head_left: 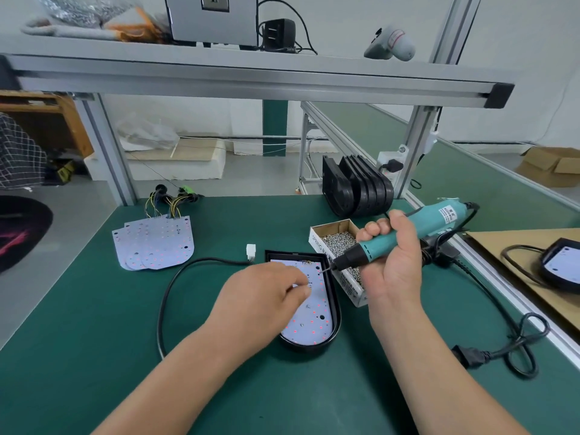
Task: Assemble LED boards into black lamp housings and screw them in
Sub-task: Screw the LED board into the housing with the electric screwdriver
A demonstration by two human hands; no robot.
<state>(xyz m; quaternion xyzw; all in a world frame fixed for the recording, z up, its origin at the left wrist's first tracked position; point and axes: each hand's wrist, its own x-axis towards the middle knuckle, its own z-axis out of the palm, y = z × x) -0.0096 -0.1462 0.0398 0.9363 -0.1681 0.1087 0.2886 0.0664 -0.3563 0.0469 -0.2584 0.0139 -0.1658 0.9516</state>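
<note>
Now, at your bench:

1. Your green bench top (94, 356) carries everything, and both your forearms reach in over its near edge.
2. At the far edge, a row of empty black housings (357, 189) stands on edge, leaning together.
3. Directly in front of you, between your hands, one black lamp housing (307, 346) lies flat and open side up. Its black cable (163, 302) loops out to the left.
4. An LED board (314, 321) sits inside that housing, dotted with red LEDs.
5. Far left, the spare LED boards (157, 243) lie fanned in a loose pile with their wire tails at the far end.
6. Just beside the housing on the right, an open cardboard box of screws (337, 243) rests on the bench.
7. Your right hand (395, 262) is wrapped tightly round the teal electric screwdriver (408, 233). The tool slants down to the left, with its bit tip at the board's upper right corner.
8. Your left hand (266, 296) hovers over the board, palm down, thumb and forefinger drawn together. I cannot tell whether they pinch a screw.
9. A white connector (251, 252) ends the cable beside the housing's far left corner.
</note>
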